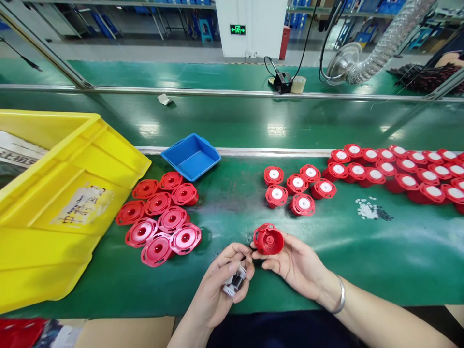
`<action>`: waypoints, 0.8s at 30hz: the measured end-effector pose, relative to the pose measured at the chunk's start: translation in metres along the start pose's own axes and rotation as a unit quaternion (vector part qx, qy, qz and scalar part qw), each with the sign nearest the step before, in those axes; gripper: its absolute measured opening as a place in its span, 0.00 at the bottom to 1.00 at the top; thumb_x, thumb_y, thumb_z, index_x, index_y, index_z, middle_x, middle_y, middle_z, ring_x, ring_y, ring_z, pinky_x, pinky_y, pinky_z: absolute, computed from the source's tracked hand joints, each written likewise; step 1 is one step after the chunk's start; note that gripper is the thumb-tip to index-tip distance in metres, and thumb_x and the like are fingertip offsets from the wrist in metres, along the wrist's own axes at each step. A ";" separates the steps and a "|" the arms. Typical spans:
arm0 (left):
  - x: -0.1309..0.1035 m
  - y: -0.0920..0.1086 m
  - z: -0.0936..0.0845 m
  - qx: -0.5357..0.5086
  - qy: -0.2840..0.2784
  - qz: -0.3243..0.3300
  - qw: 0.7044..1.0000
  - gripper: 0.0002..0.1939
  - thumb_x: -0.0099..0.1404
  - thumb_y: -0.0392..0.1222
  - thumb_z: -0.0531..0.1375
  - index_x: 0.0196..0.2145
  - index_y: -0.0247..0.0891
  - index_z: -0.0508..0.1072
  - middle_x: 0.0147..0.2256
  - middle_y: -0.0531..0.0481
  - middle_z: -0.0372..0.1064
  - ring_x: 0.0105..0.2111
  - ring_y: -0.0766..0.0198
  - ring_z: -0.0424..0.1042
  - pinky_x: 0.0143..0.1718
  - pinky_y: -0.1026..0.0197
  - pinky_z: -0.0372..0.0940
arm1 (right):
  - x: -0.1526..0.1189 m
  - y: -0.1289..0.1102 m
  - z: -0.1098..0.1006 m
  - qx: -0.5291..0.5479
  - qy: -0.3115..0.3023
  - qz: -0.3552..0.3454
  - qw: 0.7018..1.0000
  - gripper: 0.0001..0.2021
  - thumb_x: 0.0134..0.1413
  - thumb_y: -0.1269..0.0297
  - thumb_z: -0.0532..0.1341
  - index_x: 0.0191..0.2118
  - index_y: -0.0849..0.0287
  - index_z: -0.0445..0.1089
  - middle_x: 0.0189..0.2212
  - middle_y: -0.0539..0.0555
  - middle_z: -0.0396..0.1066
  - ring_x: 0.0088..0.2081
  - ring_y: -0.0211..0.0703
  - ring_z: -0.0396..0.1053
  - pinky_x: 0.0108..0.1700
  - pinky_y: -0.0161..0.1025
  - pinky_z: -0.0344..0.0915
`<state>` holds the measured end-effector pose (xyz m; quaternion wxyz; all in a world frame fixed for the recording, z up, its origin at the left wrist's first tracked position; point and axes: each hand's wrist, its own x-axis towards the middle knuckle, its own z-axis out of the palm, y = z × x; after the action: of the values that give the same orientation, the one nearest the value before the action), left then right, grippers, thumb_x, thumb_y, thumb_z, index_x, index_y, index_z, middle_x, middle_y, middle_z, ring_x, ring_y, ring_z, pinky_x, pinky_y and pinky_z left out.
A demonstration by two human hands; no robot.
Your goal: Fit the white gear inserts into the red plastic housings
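My right hand [295,266] holds a red plastic housing [268,240] tilted so that its hollow inside faces me. In my left hand [226,278] are small white toothed gears with a black part [235,281], gripped by curled fingers. The left fingertips come close to the housing's left side; whether they touch it I cannot tell. Beyond the hands stand several red housings with white toothed discs [303,205] on top. To the left is a cluster of red housings without white discs [158,248], each with a dark centre hole.
A large yellow bin [78,203] fills the left side. Behind the left cluster sits a blue tray [192,157]. Many finished-looking red housings [408,181] line the right, near small white and dark pieces [369,210]. A soldering iron stand [282,81] and a duct hood [344,63] are farther back.
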<state>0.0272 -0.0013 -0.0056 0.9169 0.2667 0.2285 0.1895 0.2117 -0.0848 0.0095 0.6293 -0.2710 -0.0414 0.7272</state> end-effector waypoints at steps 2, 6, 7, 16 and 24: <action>0.000 0.001 0.001 -0.001 -0.004 -0.002 1.000 0.10 0.67 0.43 0.62 0.44 0.37 0.75 0.33 0.48 0.68 0.25 0.73 0.59 0.18 0.74 0.55 | 0.000 0.000 0.000 0.000 0.000 -0.001 1.000 0.18 0.67 0.58 0.61 0.49 0.70 0.76 0.44 0.63 0.79 0.44 0.46 0.79 0.45 0.33 0.75; 0.002 0.001 0.003 -0.005 0.005 -0.003 1.000 0.11 0.66 0.43 0.63 0.44 0.37 0.75 0.33 0.47 0.67 0.26 0.71 0.61 0.18 0.74 0.55 | 0.001 0.000 0.000 -0.008 0.004 0.001 1.000 0.18 0.66 0.57 0.62 0.49 0.70 0.76 0.44 0.63 0.79 0.44 0.45 0.79 0.45 0.33 0.75; 0.002 0.002 0.003 -0.005 0.007 -0.003 1.000 0.11 0.65 0.43 0.64 0.44 0.36 0.75 0.33 0.47 0.67 0.27 0.71 0.61 0.18 0.74 0.55 | 0.001 0.000 0.000 -0.013 0.006 0.003 1.000 0.18 0.66 0.57 0.62 0.49 0.70 0.76 0.43 0.63 0.79 0.44 0.45 0.79 0.45 0.33 0.74; -0.002 0.002 0.002 0.000 -0.004 -0.009 1.000 0.08 0.67 0.42 0.62 0.42 0.38 0.75 0.35 0.48 0.66 0.25 0.72 0.60 0.18 0.74 0.54 | -0.011 -0.014 -0.001 -0.396 0.067 -0.225 0.887 0.08 0.68 0.61 0.62 0.49 0.55 0.68 0.49 0.54 0.75 0.47 0.40 0.75 0.49 0.36 0.74; 0.001 0.003 0.001 -0.002 -0.020 -0.018 1.000 0.08 0.68 0.43 0.61 0.43 0.38 0.74 0.33 0.48 0.67 0.22 0.74 0.57 0.18 0.73 0.52 | -0.010 -0.027 -0.020 -0.829 0.016 -0.424 0.363 0.20 0.63 0.77 0.61 0.59 0.64 0.62 0.57 0.70 0.67 0.60 0.56 0.65 0.59 0.56 0.70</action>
<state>0.0275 0.0013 -0.0031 0.9251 0.2644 0.2146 0.1682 0.2455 -0.0947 0.0065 0.3128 -0.6145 -0.7231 -0.0417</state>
